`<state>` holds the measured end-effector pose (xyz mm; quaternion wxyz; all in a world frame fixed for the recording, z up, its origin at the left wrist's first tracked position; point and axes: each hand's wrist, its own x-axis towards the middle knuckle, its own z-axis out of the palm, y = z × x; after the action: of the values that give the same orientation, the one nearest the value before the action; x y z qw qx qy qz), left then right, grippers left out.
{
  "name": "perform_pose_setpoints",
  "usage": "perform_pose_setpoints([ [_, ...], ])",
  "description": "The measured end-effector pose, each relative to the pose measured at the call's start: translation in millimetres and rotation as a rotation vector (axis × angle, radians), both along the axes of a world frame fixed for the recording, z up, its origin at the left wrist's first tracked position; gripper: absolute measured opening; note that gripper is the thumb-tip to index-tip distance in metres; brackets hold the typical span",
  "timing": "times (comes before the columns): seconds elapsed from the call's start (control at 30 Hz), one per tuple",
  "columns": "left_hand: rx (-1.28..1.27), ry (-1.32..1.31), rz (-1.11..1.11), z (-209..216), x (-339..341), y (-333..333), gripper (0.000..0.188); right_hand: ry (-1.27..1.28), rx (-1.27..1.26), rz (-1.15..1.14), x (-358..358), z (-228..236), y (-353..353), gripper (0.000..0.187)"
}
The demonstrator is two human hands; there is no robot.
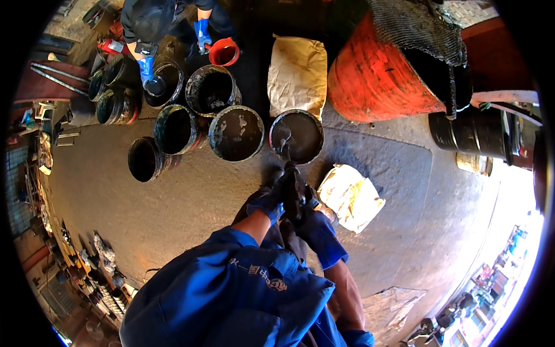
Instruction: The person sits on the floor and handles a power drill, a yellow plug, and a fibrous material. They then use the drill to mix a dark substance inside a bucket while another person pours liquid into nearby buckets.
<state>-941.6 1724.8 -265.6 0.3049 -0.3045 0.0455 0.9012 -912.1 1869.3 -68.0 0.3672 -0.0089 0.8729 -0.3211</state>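
Both my hands, in soiled blue gloves, are closed round a dark hand-held power mixer [293, 194]. My left hand [269, 205] grips its left side, and my right hand [318, 229] holds it on the right, lower in the picture. The fingers are partly hidden by the tool and the shadow. From the tool a thin rod [287, 152] runs into a round bucket [322, 137] of dark grey liquid. A lighter streak shows in the liquid where the rod enters; the rod's end is hidden.
Left of it stand another filled bucket [261, 142] and several stained buckets [155, 141]. A co-worker [151, 23] in blue gloves handles a red pot [224, 52] and a dark container. Paper sacks [298, 72] lie ahead and right [351, 196]. A large orange drum [376, 69] leans at far right.
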Motion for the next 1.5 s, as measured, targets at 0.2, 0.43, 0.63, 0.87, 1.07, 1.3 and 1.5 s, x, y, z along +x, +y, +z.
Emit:
perform_pose_setpoints([
  [0.2,0.047,0.092,-0.031,-21,10,0,0.035,-0.029,0.094,0.017,5,-3,-5,0.05],
  [0.43,0.232,0.209,0.044,-55,18,-5,0.037,0.019,0.036,-0.025,2,-5,-12,0.051],
  [0.63,0.056,-0.049,-0.006,-32,13,14,0.034,-0.029,0.031,-0.03,6,-9,5,0.051],
  [0.87,0.117,0.203,-0.033,-30,11,8,0.034,-0.043,0.04,0.0,2,-2,3,0.049],
  [1.07,0.173,0.174,0.043,-11,8,8,0.033,-0.024,0.076,0.029,-5,4,-3,0.049],
  [1.3,0.056,0.145,0.006,3,8,6,0.031,-0.068,0.049,-0.013,-10,7,1,0.049],
  [1.5,-0.001,-0.016,-0.009,17,4,4,0.031,-0.034,0.024,0.014,-7,9,4,0.042],
])
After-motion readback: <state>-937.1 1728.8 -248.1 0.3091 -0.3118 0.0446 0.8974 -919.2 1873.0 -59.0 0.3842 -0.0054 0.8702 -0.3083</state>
